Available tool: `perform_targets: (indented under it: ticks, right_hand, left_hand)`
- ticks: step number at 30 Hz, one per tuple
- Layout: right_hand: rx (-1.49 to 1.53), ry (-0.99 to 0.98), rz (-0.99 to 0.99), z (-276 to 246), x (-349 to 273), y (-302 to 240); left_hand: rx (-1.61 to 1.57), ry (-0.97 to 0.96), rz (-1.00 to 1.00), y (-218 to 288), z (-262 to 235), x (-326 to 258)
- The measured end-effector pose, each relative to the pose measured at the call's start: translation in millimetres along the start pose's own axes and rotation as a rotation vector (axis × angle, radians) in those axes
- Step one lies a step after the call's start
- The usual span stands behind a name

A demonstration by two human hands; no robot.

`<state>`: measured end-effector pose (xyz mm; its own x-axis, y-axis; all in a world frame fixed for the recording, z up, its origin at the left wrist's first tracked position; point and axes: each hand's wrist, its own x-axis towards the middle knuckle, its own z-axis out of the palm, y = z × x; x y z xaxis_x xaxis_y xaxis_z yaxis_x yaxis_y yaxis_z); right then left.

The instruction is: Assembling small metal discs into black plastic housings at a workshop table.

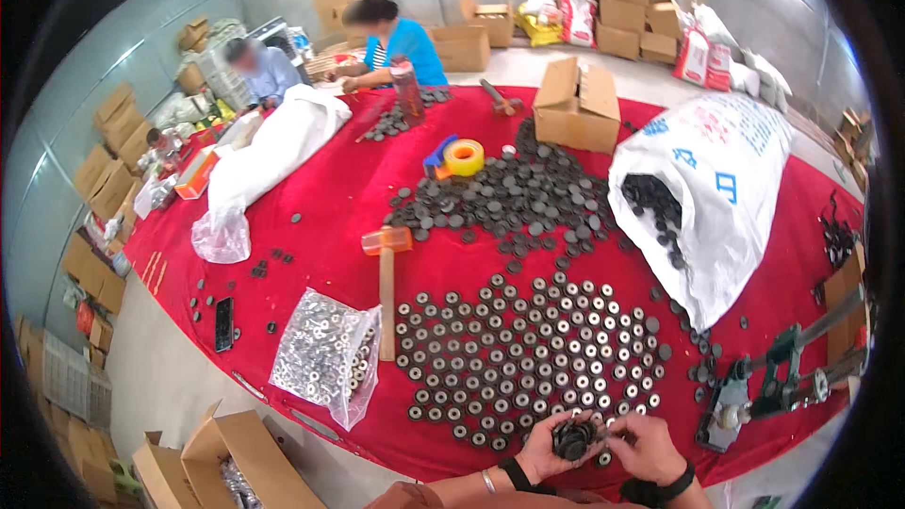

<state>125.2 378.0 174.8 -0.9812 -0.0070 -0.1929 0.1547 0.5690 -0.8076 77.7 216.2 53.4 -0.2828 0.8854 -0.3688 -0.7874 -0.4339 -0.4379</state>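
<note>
Your hands — left hand [539,452], right hand [643,445] — both close around a black disc stack [574,437] just below the laid-out washers [528,349]; probably stiff, weighty — grip its rim.

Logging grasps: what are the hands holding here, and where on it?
Both hands share a cluster of black round parts: left hand cups it from below and its left side, right hand pinches its right edge. Exact finger contact is too small to tell.
</note>
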Motion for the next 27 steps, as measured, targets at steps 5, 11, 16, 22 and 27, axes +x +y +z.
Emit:
perform_targets:
  ticks: [5, 11, 16, 22, 27]
  right_hand:
    - [0.483, -0.281, 0.077, 17, -3, 5]
    - [0.46, -0.289, 0.037, 27, 2, 6]
    - [0.347, -0.258, -0.011, 26, 1, 6]
    - [0.593, -0.034, 0.077, 27, -5, 29]
    - [0.788, -0.003, 0.176, 15, -9, 23]
  left_hand:
    - [0.06, -0.044, 0.023, 9, -8, 11]
    - [0.168, -0.054, 0.037, 12, -4, 8]
    - [0.122, -0.133, -0.035, 13, -1, 0]
    - [0.125, -0.041, -0.172, -4, 14, -15]
    - [0.121, 0.142, -0.153, -6, -6, -12]
